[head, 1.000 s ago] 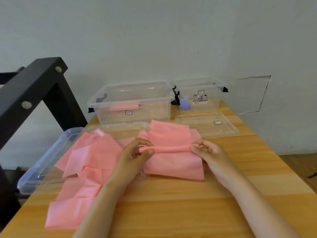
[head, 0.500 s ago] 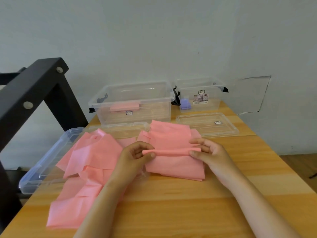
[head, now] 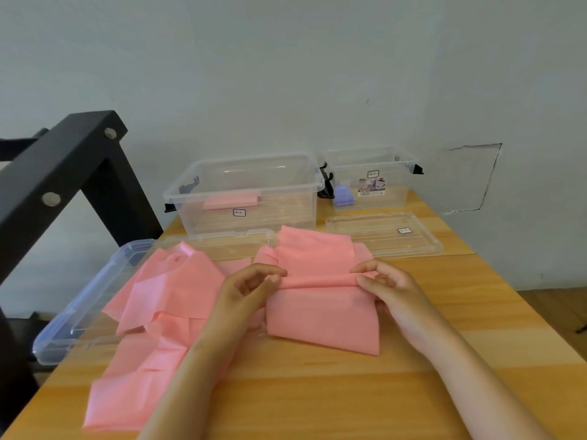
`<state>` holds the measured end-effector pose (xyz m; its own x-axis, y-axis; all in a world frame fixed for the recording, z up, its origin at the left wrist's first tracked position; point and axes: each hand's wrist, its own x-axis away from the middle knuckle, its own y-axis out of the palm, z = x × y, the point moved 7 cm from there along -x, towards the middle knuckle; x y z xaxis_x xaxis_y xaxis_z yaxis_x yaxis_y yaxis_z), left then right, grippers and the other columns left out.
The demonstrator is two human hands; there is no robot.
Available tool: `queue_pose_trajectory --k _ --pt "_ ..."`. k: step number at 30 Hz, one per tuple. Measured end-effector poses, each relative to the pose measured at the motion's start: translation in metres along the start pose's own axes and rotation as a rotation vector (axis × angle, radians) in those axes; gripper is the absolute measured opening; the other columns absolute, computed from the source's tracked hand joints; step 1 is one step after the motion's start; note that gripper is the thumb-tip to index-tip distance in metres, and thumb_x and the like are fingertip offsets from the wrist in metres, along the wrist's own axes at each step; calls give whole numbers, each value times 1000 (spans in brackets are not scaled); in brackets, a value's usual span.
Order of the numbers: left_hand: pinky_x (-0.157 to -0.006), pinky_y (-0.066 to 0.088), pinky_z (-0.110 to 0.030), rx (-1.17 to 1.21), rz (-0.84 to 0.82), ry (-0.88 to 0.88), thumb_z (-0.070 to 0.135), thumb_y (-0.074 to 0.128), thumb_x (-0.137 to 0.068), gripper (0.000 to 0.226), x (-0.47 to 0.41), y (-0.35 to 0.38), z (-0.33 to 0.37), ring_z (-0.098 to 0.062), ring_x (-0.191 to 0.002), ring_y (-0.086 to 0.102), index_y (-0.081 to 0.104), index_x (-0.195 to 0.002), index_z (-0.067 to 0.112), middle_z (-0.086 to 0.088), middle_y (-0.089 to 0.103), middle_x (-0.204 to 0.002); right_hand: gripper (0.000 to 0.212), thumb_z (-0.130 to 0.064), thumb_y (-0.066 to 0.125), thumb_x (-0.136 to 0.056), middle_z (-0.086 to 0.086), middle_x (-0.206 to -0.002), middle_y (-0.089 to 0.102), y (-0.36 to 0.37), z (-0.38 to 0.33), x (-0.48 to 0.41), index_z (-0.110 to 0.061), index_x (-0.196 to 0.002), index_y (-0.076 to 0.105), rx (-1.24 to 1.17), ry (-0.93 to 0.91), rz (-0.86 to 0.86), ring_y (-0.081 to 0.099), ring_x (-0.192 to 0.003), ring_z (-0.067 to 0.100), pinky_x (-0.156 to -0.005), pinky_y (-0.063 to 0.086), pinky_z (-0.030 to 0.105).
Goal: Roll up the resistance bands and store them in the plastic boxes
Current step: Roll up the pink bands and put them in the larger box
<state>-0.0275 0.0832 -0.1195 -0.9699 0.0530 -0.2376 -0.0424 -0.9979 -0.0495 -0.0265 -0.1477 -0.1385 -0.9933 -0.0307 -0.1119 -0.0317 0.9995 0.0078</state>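
A folded pink resistance band (head: 320,312) lies on the wooden table in front of me, with a rolled ridge across its middle. My left hand (head: 251,287) pinches the left end of that ridge. My right hand (head: 386,285) pinches its right end. More pink band (head: 165,300) trails loose to the left and down to the table's near edge. At the back stands a large clear plastic box (head: 244,188) holding one pink roll (head: 230,201). A smaller clear box (head: 371,179) to its right holds a purple roll (head: 343,195).
A clear lid (head: 384,233) lies in front of the small box. Another clear lid (head: 79,312) lies under the loose band at the table's left edge. A black metal frame (head: 60,182) rises at the left. The wall stands right behind the boxes.
Both hands have kept working the ridge of the band, shifting it slightly; the folded part beneath now lies a little nearer to me.
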Motion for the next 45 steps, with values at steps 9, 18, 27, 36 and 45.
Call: queue_pose_trajectory --k 9,18,27,36,45 --pt "-52 42 -14 2 -93 -57 0 67 -84 13 -1 5 -8 -9 -65 55 67 -96 3 -5 65 -78 3 -21 63 -88 -7 -65 60 -2 -6 0 -20 -88 66 -31 -56 30 54 -62 7 -54 38 16" --pt "-43 37 -14 -28 -80 -92 20 53 -96 30 -2 5 -14 -13 -52 51 60 -87 -7 -12 57 -67 11 -38 73 -79 2 -71 56 0 -9 2 -30 -83 67 -27 -73 -3 54 -66 12 -58 36 24" --pt "-72 32 -39 58 -54 -7 48 66 -80 65 -1 -2 1 -21 -78 40 48 -88 -14 -7 45 -83 12 -17 69 -86 8 -70 50 3 -2 2 -24 -95 70 -23 -33 -81 52 -68 16 -59 37 25" --pt "-82 37 -44 145 -41 -62 44 74 -76 57 2 -3 -1 -26 -86 50 64 -96 -9 -21 61 -89 23 -26 60 -91 -7 -69 56 4 -5 2 -8 -77 64 56 -27 -38 50 -63 5 -57 35 17" --pt "-63 21 -39 229 -64 -91 45 79 -71 73 0 -2 -4 -30 -82 33 50 -96 -17 -13 43 -88 10 -18 67 -86 2 -78 55 6 -1 2 -25 -79 69 -91 36 -35 49 -72 19 -59 34 29"
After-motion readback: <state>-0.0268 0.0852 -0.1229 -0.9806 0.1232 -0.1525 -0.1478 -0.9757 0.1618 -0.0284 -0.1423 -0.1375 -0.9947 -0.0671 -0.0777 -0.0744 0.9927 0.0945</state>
